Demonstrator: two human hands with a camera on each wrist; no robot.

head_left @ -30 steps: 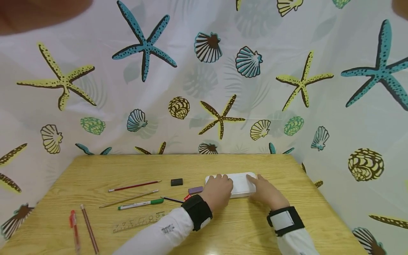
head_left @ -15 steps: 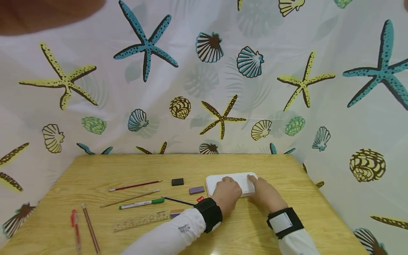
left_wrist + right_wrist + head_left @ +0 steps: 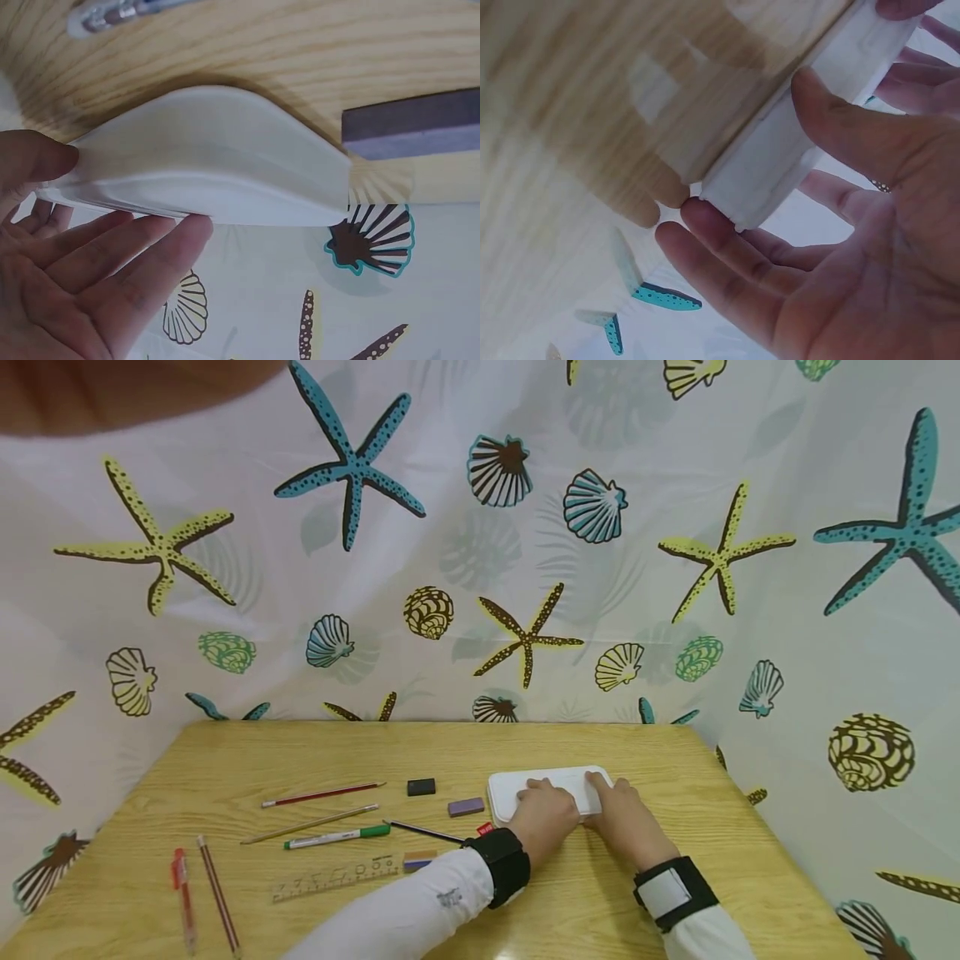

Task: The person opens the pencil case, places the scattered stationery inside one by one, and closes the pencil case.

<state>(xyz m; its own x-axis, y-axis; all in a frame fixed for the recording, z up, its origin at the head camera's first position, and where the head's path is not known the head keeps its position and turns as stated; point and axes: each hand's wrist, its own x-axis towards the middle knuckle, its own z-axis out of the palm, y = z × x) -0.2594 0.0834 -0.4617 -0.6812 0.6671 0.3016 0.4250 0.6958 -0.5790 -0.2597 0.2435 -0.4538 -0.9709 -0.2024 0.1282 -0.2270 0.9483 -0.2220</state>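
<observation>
A white pencil case (image 3: 513, 785) with rounded corners lies on the wooden table, right of the middle. My left hand (image 3: 550, 818) holds its near edge, the thumb on the near side and the fingers over the top. In the left wrist view, the thumb (image 3: 56, 157) and fingers (image 3: 169, 251) pinch the case (image 3: 202, 142) from opposite sides. My right hand (image 3: 628, 822) grips the right end. The right wrist view shows its thumb (image 3: 832, 112) against the case's side and its fingers around the end. The case looks closed; its inside is hidden.
Left of the case lie a purple block (image 3: 466, 807), a small black block (image 3: 421, 787), a blue-and-orange block (image 3: 418, 860) and a dark pencil (image 3: 426, 831). Further left are a clear ruler (image 3: 337, 878), a green marker (image 3: 337, 837), a red pen (image 3: 183, 893) and several pencils. A patterned curtain (image 3: 450, 543) stands behind.
My left hand has slid right along the case, closer to the right hand, uncovering the case's left end. The blue-and-orange block came into view. My right hand stays at the right end.
</observation>
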